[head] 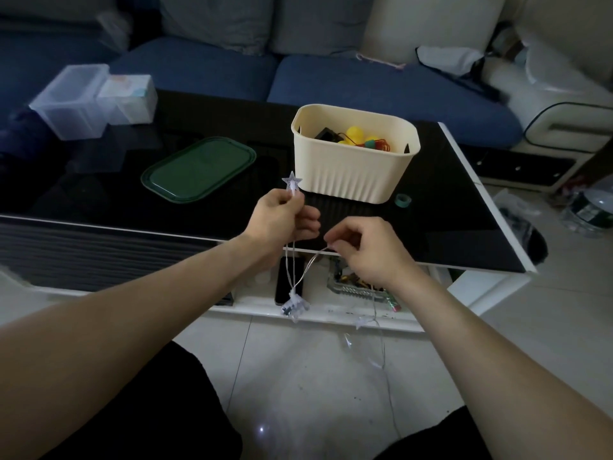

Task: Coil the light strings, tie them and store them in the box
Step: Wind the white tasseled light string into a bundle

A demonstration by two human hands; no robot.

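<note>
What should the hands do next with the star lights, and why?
Probably the right hand should bring its piece of wire up to the left hand to make another loop. The left hand already pinches the star light string, while much of it hangs loose toward the floor, not in the cream box.

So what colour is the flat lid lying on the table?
Dark green. The lid lies on the black table, left of the cream box; the head view shows it.

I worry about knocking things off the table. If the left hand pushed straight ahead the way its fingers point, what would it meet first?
Probably the cream box. The left hand, pinching a star light, points up and away toward the box's near left corner. The gap between them looks free, though depth is hard to judge from this view.
</note>
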